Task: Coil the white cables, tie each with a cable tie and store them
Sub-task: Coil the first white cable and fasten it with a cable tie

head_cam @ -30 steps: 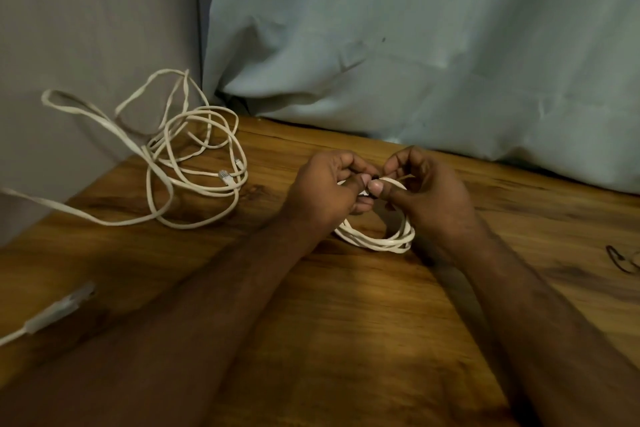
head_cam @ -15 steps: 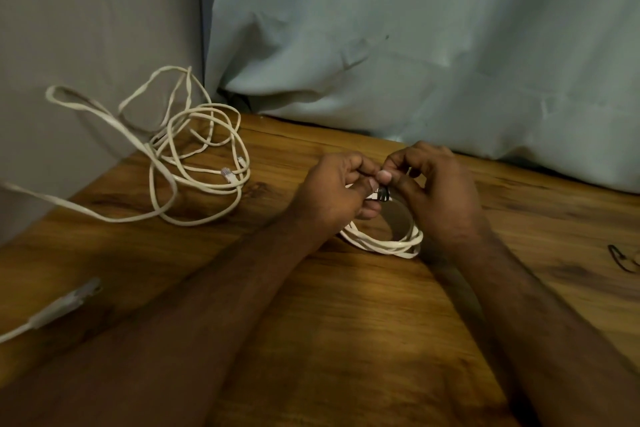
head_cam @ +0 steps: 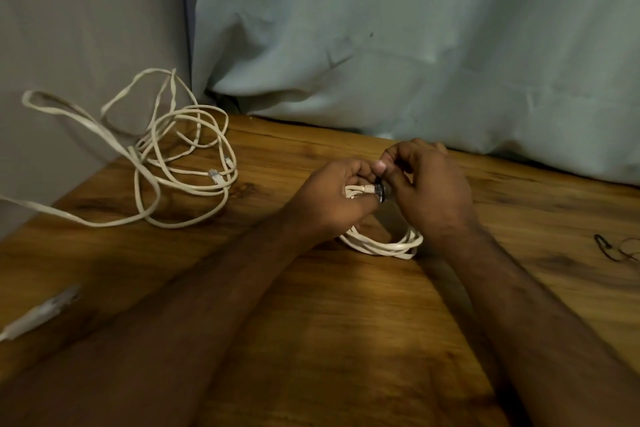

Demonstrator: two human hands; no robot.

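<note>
A small coiled white cable (head_cam: pixel 384 245) rests on the wooden table (head_cam: pixel 346 322) between my hands. My left hand (head_cam: pixel 332 201) grips the top of the coil, where its plug end shows. My right hand (head_cam: pixel 429 191) pinches a black cable tie (head_cam: pixel 380 191) wrapped around that same bunch of strands. Both hands touch at the thumbs. A second white cable (head_cam: pixel 180 163) lies loose and tangled at the far left of the table, with one strand trailing off the left edge.
A white connector (head_cam: pixel 38 314) on a cable lies at the near left edge. More black cable ties (head_cam: pixel 609 248) lie at the right edge of the table. A grey cloth (head_cam: pixel 415 45) hangs behind the table.
My hands have shifted slightly right and up. The black cable tie has come into view around the coil's top, and the plug end now shows beside my left thumb.
</note>
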